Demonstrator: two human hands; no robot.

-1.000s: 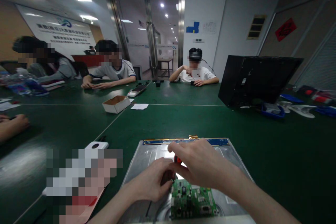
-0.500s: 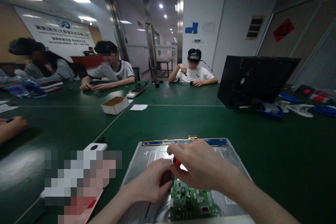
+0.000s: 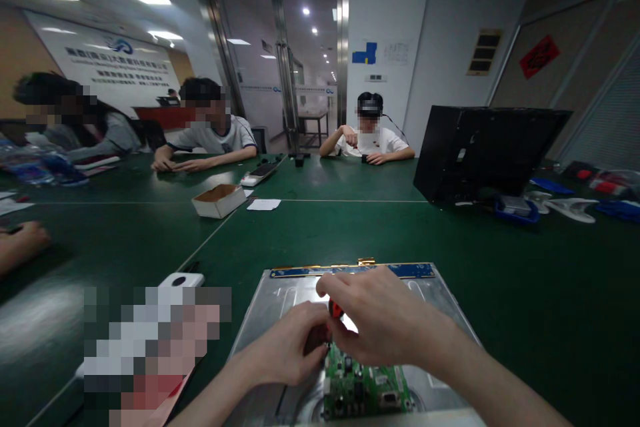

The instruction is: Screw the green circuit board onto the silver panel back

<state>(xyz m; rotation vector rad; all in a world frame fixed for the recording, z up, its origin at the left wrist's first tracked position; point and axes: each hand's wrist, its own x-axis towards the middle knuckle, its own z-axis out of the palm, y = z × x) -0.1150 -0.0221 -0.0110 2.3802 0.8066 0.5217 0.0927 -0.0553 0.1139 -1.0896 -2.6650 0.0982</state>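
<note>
My right hand (image 3: 383,310) is closed round the red and black handle of a screwdriver (image 3: 335,309), held upright over a metal panel (image 3: 265,323). Close against it, my left hand (image 3: 295,340) has its thumb and fingers curled round the lower part of the screwdriver. The tip is hidden behind my fingers. Just below both hands lies a green circuit board (image 3: 367,387) on the panel, its upper left corner near my left fingertips. A narrow blue circuit strip (image 3: 415,271) runs along the panel's far edge.
Left of the panel lie a white device (image 3: 185,279) and a blurred pinkish item. A small open box (image 3: 219,201) and a paper slip (image 3: 263,204) sit further back. A black monitor (image 3: 485,153) stands at right. Several people sit around the green table (image 3: 320,233).
The screwdriver handle has turned slightly in my right fingers, which shifted a little. My left hand stays in place.
</note>
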